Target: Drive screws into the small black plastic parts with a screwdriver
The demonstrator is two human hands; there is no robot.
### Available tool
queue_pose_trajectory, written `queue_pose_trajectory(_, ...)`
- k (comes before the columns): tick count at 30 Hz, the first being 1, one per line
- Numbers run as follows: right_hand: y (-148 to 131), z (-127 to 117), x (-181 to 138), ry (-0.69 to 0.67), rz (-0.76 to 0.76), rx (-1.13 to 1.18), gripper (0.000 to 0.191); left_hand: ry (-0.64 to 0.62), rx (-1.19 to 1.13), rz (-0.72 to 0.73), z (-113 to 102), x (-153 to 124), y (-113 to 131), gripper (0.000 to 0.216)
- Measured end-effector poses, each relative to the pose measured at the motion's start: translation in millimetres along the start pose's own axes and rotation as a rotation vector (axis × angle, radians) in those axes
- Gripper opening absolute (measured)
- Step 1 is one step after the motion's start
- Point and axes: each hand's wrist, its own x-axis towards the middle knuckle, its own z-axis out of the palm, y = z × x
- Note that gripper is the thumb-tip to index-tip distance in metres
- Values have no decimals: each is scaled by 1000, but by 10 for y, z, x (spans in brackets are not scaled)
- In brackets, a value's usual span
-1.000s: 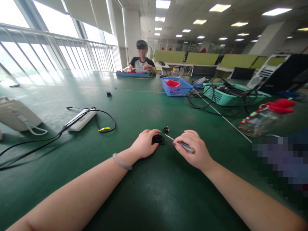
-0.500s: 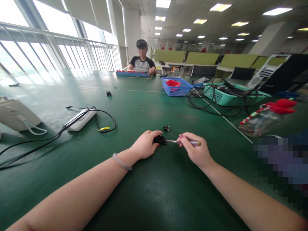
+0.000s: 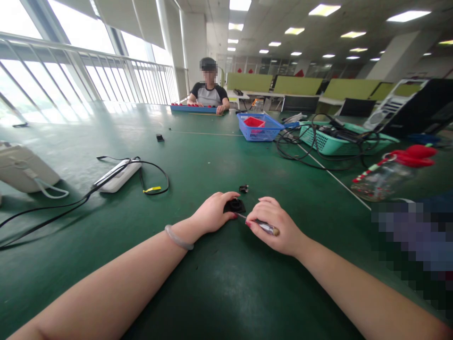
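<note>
My left hand [image 3: 213,212] grips a small black part with a round middle [image 3: 235,205] between thumb and fingers, keeping it on the green table. My right hand [image 3: 274,225] is closed around a screwdriver [image 3: 267,227] with a clear handle and thin metal shaft. The shaft points left, its tip at the near edge of the black part, close to my left thumb; whether it touches the part I cannot tell. Just beyond the part lies a small black piece with metal prongs [image 3: 244,188].
Left are a white power strip [image 3: 120,175], black cables [image 3: 85,200] and a beige case [image 3: 26,165]. A blue basket [image 3: 260,134], a green basket [image 3: 327,144] with cables, and a red-capped bottle [image 3: 385,174] stand right. Across the table sits a person [image 3: 210,94] with a blue tray [image 3: 193,109].
My right hand has moved left and toward me with the screwdriver, whose tip shifted from the black part's right side to its near edge. My left hand stays nearly still.
</note>
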Motion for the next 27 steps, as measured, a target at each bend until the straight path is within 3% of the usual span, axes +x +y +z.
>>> queue_pose_trajectory(3, 20, -2, -11, 11, -13, 20, 12, 2, 3, -1, 4, 1, 6, 55)
queue_pose_trajectory(9, 61, -55, -31, 249, 29, -6, 14, -1, -10, -13, -2, 0, 31, 54)
queue_pose_trajectory(17, 106, -6, -16, 152, 99, -8, 12, 88, -10, 29, -49, -9, 86, 37)
queue_pose_trajectory(20, 117, -30, -36, 221, 99, 39, 13, 165, -5, 32, -74, -16, 127, 37)
queue_pose_trajectory(24, 204, -54, -63, 366, 227, 70, 16, 270, 70, -34, -75, -18, 106, 38)
queue_pose_trajectory(27, 346, -22, -68, 372, 337, 71, 19, 260, 161, -75, -51, -12, 41, 36)
